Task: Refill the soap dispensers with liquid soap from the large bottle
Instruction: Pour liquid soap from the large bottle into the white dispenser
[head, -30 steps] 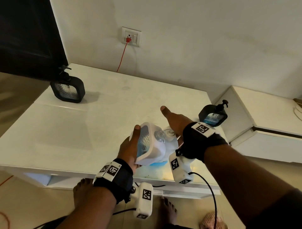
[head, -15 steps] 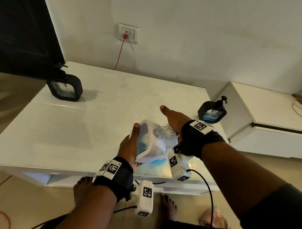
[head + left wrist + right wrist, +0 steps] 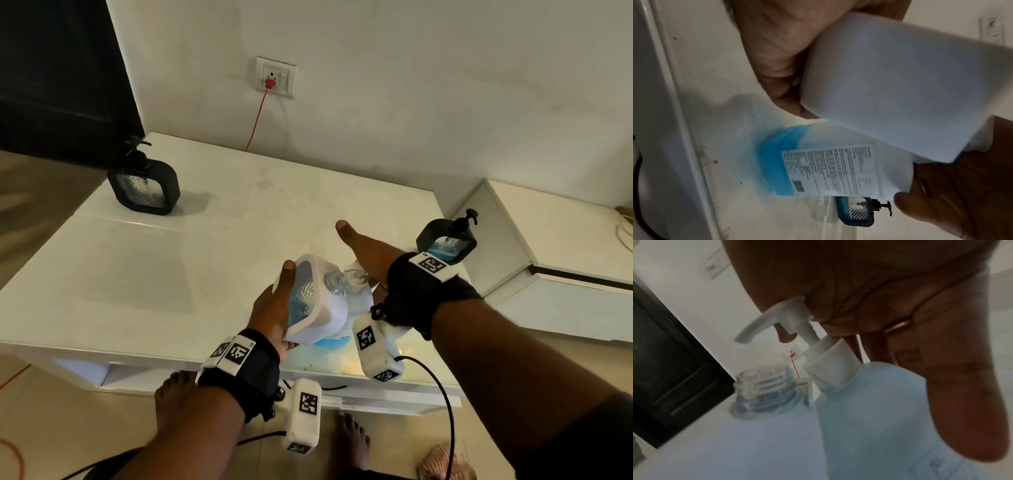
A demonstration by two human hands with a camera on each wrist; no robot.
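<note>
L hand (image 3: 274, 308) grips the white dispenser (image 3: 317, 301), tilted w/ its uncapped neck (image 3: 764, 386) just beside the large bottle (image 3: 838, 165) pump (image 3: 777, 319), prob. so soap lands straight in. R hand (image 3: 370, 257) rests on that pump, thumb stretched out, other fingers hidden, so can't tell its grip. Bottle stands on the table (image 3: 171, 274) near its front edge; two black dispensers (image 3: 144, 186) (image 3: 447, 241) sit well apart from it.
</note>
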